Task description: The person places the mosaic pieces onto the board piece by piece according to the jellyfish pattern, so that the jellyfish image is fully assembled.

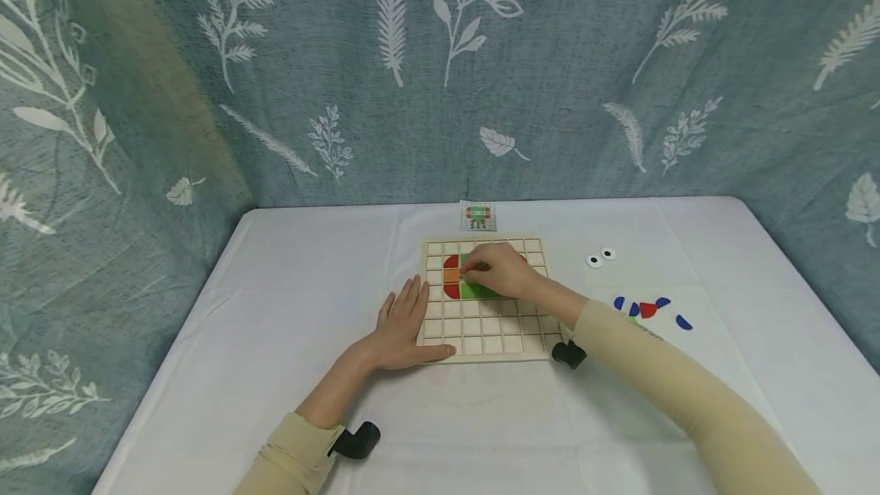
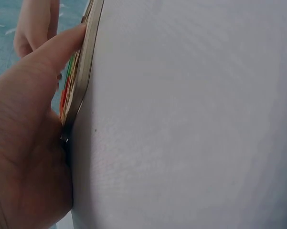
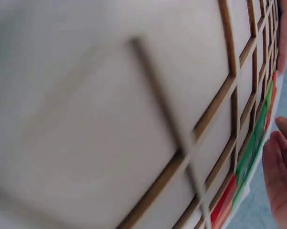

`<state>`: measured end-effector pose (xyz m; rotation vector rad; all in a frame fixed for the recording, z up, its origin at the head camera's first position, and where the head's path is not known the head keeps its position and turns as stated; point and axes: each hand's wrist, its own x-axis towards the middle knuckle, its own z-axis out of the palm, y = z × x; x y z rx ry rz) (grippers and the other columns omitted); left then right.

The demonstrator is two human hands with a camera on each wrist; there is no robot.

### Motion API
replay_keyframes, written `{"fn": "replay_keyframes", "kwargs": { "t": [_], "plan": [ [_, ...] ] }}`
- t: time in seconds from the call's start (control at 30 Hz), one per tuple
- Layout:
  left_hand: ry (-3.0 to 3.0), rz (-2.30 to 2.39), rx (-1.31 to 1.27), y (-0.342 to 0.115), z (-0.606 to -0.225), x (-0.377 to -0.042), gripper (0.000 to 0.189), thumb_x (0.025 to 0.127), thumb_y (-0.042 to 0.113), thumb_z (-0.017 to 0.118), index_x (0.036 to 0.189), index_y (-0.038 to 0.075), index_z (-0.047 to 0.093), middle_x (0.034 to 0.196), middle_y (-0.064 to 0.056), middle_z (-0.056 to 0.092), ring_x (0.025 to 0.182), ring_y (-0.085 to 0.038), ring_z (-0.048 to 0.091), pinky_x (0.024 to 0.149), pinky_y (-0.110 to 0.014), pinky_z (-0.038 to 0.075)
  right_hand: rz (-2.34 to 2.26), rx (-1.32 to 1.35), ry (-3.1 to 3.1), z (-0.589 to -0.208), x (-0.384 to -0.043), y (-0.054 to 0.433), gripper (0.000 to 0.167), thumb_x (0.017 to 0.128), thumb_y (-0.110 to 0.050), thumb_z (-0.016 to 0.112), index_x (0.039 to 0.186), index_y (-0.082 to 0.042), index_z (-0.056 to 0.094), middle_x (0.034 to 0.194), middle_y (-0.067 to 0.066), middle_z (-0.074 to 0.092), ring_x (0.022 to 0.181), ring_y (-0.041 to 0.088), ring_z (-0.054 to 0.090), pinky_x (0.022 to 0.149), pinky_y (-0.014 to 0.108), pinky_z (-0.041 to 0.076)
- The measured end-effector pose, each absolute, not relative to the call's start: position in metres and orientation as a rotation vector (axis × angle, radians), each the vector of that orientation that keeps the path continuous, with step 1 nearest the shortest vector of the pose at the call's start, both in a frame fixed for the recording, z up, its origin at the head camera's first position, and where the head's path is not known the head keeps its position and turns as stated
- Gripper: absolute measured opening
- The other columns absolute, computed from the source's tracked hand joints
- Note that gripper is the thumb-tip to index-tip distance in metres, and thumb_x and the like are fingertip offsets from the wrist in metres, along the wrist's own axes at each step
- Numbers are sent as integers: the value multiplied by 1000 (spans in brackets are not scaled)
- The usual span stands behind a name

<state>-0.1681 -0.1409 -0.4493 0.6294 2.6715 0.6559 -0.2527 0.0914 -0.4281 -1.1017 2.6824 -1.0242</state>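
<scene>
Gridded board (image 3: 200, 62) lies beneath the right fingers (image 1: 477, 253), perhaps touching its orange patch (image 1: 450, 276).

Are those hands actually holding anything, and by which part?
The left hand touches the board without gripping it; whether the right hand pinches anything cannot be told.

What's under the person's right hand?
Green pieces on the grid board show beside the right hand; whatever lies directly beneath it is covered, so I can't tell.
</scene>
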Motion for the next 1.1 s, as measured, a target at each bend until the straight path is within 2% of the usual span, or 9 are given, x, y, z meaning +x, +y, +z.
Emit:
{"fn": "replay_keyframes", "kwargs": {
  "t": [0.13,0.43,0.67,0.83,0.97,1.1],
  "plan": [
    [2675,641,623,-144,-449,-168,107,88,59,61,156,1,2,161,-18,-10,148,-30,-13,114,-54,-6,-1087,-1035,2685,-427,-251,104,13,92,-8,67,101,-5,76,102,6,70,93,21,65,78,32,53],
    [2652,666,650,-146,-451,-168,105,88,60,60,156,3,3,160,-18,-12,147,-30,-14,114,-55,-8,-1041,-1163,2676,-430,-249,90,12,92,-11,69,99,-5,76,98,6,71,84,18,64,68,27,51],
    [2662,662,654,-144,-451,-167,105,88,60,60,156,4,4,161,-17,-13,147,-29,-15,114,-55,-8,-983,-1035,2691,-431,-255,70,8,91,-17,71,94,-10,75,95,-1,68,88,15,61,75,26,50],
    [2664,665,661,-143,-450,-167,105,88,60,61,156,4,4,161,-18,-12,147,-30,-14,114,-55,-7,-933,-987,2695,-432,-256,68,6,91,-17,71,92,-11,74,94,-1,67,89,15,61,77,27,51],
    [2665,678,667,-142,-449,-167,105,88,58,62,156,3,4,161,-19,-12,147,-30,-13,114,-55,-7,-998,-964,2699,-429,-254,79,9,92,-17,70,94,-10,75,94,0,68,86,16,62,75,29,51],
    [2672,676,659,-142,-449,-167,105,88,59,62,156,2,5,161,-19,-10,147,-31,-12,114,-55,-7,-1095,-855,2719,-423,-250,110,11,93,-16,68,99,-10,75,97,2,68,85,17,61,74,33,50]
  ]
}}
